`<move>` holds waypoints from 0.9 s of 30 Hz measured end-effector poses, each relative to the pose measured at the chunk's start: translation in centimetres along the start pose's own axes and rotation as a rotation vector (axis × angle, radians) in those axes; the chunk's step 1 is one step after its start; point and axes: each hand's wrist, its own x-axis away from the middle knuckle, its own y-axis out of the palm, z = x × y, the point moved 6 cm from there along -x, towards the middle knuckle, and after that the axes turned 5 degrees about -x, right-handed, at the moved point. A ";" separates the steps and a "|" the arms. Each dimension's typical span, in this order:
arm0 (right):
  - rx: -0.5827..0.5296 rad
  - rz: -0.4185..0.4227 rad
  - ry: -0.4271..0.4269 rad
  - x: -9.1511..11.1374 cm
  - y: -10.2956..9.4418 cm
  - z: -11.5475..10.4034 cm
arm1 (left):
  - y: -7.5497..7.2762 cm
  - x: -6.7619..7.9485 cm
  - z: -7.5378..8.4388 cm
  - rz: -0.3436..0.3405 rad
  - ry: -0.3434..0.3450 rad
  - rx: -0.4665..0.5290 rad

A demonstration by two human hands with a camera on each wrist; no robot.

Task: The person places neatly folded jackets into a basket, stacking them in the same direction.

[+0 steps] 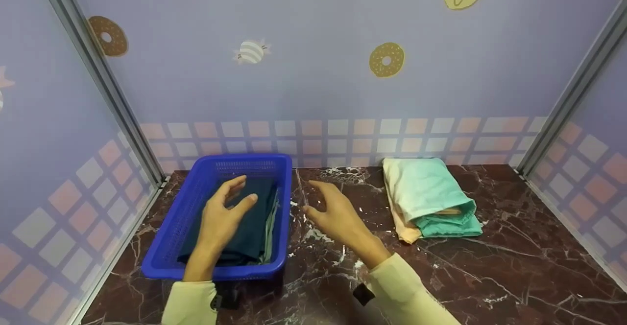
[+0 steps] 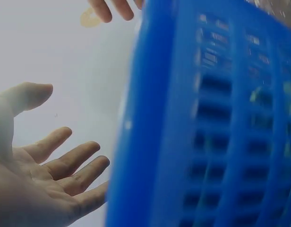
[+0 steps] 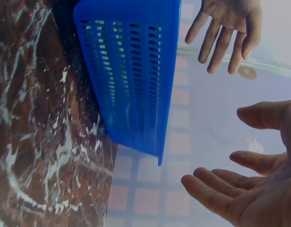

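Note:
My left hand (image 1: 220, 220) hovers over the blue plastic basket (image 1: 285, 217), its fingers spread and relaxed, holding nothing. Inside the basket lies dark navy folded cloth (image 1: 252, 217), with a grey-green folded edge (image 1: 269, 237) showing along its right side. My right hand (image 1: 338, 217) is in the air just right of the basket, thumb and fingers apart, also holding nothing. In the left wrist view the left hand (image 2: 55, 175) is beside the basket's rim, palm showing. The right wrist view shows the right hand (image 3: 249, 184) apart from the basket wall (image 3: 131, 80).
A folded teal, white and peach cloth bundle (image 1: 426, 193) lies on the right of the dark red marbled table (image 1: 509, 246). Patterned lilac wall panels (image 1: 313, 80) enclose the back and sides, with metal posts (image 1: 105, 80) at the corners.

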 end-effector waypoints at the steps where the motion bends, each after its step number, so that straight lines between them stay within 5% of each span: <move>1: -0.012 0.003 0.014 0.2 -0.2 0.3 | 0.3 0.0 0.0 0.002 0.001 0.010; 13: -0.193 0.120 0.064 2.1 -3.7 3.6 | 5.1 -0.3 1.4 -0.041 0.055 0.079; 27: -0.227 0.229 0.096 4.6 -7.1 7.7 | 10.2 -0.6 4.1 -0.079 0.134 0.172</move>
